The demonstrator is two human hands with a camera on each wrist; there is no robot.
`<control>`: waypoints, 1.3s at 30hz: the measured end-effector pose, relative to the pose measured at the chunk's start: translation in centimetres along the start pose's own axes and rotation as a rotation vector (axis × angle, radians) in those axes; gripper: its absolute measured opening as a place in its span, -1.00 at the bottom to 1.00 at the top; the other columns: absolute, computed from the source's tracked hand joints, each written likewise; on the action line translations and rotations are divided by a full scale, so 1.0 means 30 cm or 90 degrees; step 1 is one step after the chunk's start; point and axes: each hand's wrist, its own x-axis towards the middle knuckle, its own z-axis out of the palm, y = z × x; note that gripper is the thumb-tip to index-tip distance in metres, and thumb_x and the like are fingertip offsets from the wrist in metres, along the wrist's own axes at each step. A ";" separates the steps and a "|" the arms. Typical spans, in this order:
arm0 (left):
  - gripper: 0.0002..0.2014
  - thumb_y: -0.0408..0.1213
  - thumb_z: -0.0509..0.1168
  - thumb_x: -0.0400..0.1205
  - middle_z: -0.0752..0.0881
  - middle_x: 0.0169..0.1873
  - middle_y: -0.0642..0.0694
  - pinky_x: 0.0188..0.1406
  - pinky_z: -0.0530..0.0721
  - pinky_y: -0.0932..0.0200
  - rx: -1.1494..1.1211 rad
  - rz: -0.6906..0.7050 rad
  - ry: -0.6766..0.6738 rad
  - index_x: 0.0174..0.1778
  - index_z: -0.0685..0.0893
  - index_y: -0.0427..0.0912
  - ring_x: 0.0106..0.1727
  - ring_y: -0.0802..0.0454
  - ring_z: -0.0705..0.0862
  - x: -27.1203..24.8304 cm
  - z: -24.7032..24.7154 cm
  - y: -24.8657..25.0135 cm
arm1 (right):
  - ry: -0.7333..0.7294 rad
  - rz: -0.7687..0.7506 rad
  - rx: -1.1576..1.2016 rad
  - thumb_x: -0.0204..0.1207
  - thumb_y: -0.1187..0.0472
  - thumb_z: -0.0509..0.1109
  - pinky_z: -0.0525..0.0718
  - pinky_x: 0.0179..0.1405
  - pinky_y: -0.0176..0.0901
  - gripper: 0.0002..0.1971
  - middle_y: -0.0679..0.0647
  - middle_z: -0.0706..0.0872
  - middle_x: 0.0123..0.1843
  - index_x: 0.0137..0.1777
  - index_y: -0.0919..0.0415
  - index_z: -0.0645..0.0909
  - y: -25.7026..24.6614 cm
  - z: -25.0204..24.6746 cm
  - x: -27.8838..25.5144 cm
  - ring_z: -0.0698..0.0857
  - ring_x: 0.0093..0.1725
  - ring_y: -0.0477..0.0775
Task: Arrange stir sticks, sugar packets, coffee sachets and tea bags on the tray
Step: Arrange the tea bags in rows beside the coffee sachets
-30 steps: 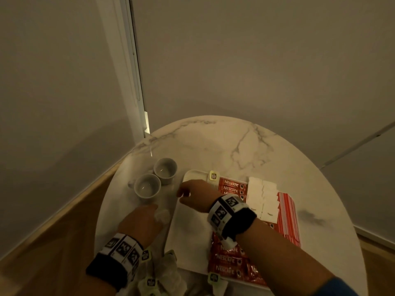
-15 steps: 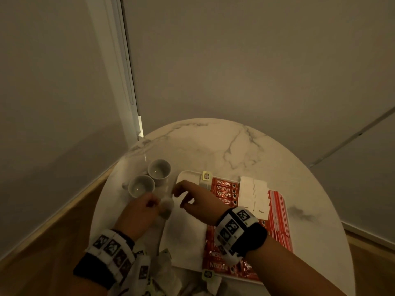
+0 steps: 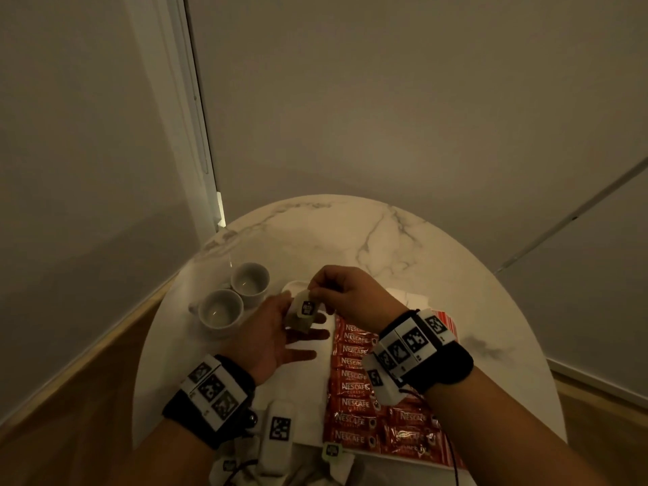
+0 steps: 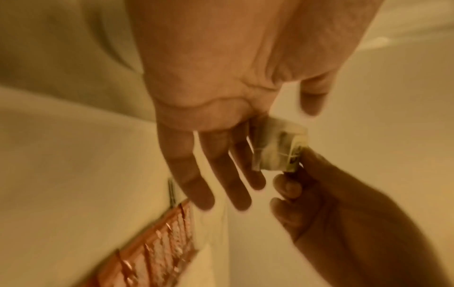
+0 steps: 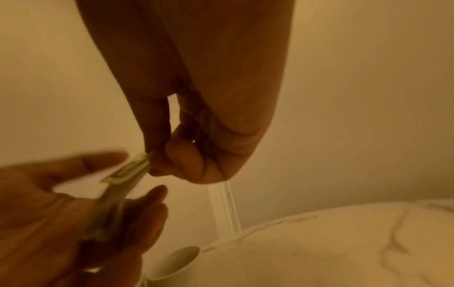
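Above tray (image 3: pixel 164 398): my right hand (image 3: pixel 345 292) pinching tea bag (image 3: pixel 303 312) by its tag; my left hand (image 3: pixel 270 340) lying beneath, fingers straight and spread, touching bag.

Beyond the hands stands a round marble-look table (image 3: pixel 403 247), white with grey veins running across its far half and a dark smudge on its top to the right of the hands. The table sits in a corner formed by 2 plain, pale walls (image 3: pixel 403 100). A white vertical frame (image 3: pixel 196 135) rises far above and to the left of the hands, ending at the table's far left edge. A thin diagonal line (image 3: pixel 575 215) crosses the wall up and to the right of the hands. Wooden flooring (image 3: pixel 87 387) shows to the left of the hands and again at the lower right, edged by a white skirting board (image 3: pixel 596 377). The light is dim and warm.
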 end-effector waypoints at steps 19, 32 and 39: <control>-0.79 -0.15 0.27 0.66 0.78 0.00 -0.18 -0.01 0.69 -0.04 0.160 -0.079 0.191 0.12 0.65 -0.16 0.01 -0.14 0.76 0.113 -0.028 -0.075 | -0.149 0.150 -0.220 0.54 0.27 0.42 0.55 -0.37 -0.32 -0.88 -0.03 0.66 -0.29 0.03 0.26 0.72 0.146 -0.025 0.318 0.57 -0.36 -0.09; -0.62 -0.25 0.29 0.65 0.33 0.50 0.10 -0.20 0.65 0.16 0.313 -0.006 0.193 0.41 0.53 -0.08 0.29 0.05 0.49 0.214 -0.005 -0.097 | -0.052 0.195 -0.340 0.53 0.27 0.41 0.62 -0.17 -0.18 -0.90 0.11 0.76 0.03 0.00 0.19 0.72 0.288 0.002 0.436 0.70 -0.05 0.07; -0.56 -0.31 0.30 0.63 0.24 0.50 0.17 -0.25 0.63 0.18 0.394 0.025 0.169 0.44 0.50 0.04 -0.05 0.23 0.57 0.267 0.003 -0.114 | -0.067 0.186 -0.321 0.55 0.26 0.38 0.67 -0.09 -0.13 -0.84 0.14 0.75 0.09 0.09 0.20 0.69 0.300 0.010 0.437 0.71 0.03 0.12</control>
